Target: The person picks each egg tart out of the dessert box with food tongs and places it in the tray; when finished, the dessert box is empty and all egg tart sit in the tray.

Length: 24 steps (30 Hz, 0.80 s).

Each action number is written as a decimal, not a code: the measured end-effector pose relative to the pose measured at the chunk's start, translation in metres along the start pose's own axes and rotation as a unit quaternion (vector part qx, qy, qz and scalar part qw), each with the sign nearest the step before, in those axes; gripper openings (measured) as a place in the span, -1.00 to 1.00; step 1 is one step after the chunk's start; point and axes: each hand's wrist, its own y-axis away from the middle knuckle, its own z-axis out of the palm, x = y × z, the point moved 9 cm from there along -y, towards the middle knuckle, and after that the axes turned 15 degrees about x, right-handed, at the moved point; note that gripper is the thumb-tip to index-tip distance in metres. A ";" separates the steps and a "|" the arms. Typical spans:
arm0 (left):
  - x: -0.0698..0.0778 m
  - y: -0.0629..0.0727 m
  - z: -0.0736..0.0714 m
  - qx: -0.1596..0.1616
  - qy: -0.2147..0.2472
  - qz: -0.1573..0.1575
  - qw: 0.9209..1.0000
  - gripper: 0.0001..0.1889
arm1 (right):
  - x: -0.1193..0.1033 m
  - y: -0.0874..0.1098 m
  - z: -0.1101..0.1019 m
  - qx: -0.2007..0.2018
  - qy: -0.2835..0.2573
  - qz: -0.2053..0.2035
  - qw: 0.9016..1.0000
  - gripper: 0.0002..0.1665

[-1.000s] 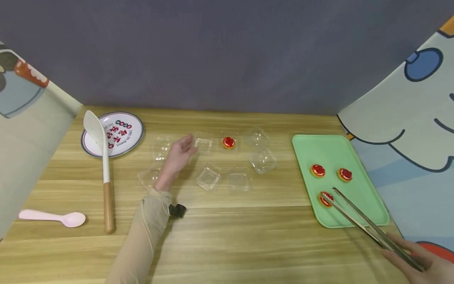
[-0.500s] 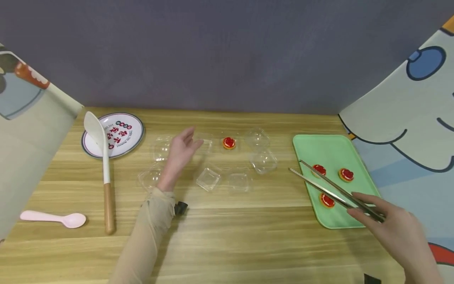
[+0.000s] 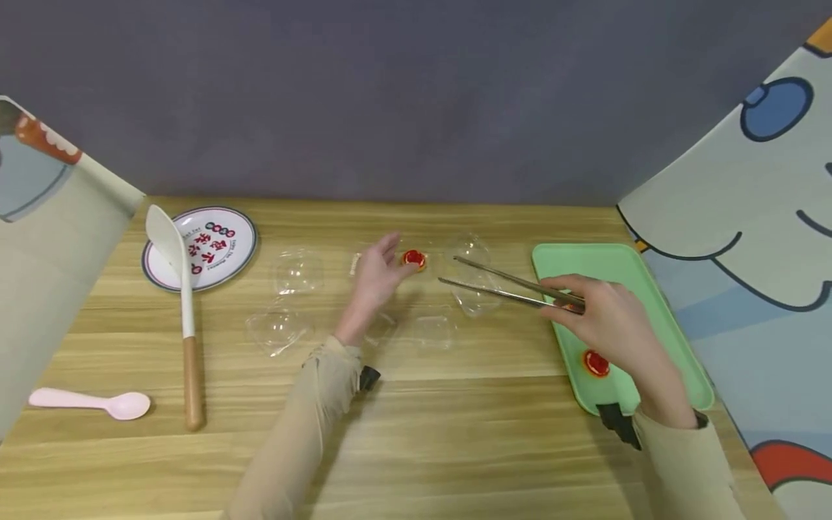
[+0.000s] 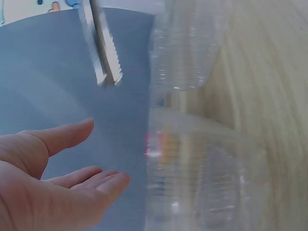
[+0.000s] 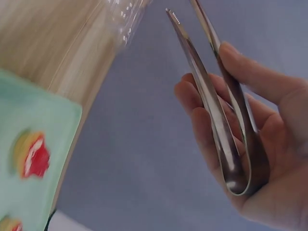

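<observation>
My right hand (image 3: 607,318) holds steel tongs (image 3: 513,289) over the green tray's left edge. The tongs' tips are spread, with nothing between them. In the right wrist view, thumb and fingers lie on either side of the tongs (image 5: 211,101). My left hand (image 3: 377,274) has relaxed fingers and holds nothing. Its thumb is close to a small tart with red topping (image 3: 414,259) in a clear plastic container. In the left wrist view, the left hand (image 4: 62,178) is beside blurred clear containers (image 4: 207,173); whether it touches them I cannot tell.
The green tray (image 3: 689,375) carries more tarts (image 3: 596,363), partly hidden by my right hand. Several clear containers (image 3: 278,328) lie mid-table. At left are a patterned plate (image 3: 227,263), a white ladle with a wooden handle (image 3: 193,383) and a pink spoon (image 3: 126,406).
My right hand has moved left and farther up the table, taking the empty tongs from the tray towards the containers. My left hand has shifted right, towards the tart in its container.
</observation>
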 end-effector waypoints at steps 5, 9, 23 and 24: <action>-0.008 -0.005 0.005 0.008 -0.041 -0.003 0.999 -0.17 | -0.011 -0.025 0.018 -0.021 0.007 -0.008 1.000 -0.51; -0.015 -0.009 0.008 0.000 -0.047 -0.014 0.999 -0.15 | -0.016 -0.041 0.029 -0.032 0.020 -0.021 0.999 -0.53; -0.028 -0.017 0.009 -0.011 -0.044 -0.037 0.998 -0.12 | -0.017 -0.062 0.059 -0.083 0.034 -0.009 0.996 -0.51; -0.030 -0.017 0.009 -0.013 -0.044 -0.041 0.998 -0.12 | -0.017 -0.062 0.060 -0.084 0.035 -0.011 0.996 -0.51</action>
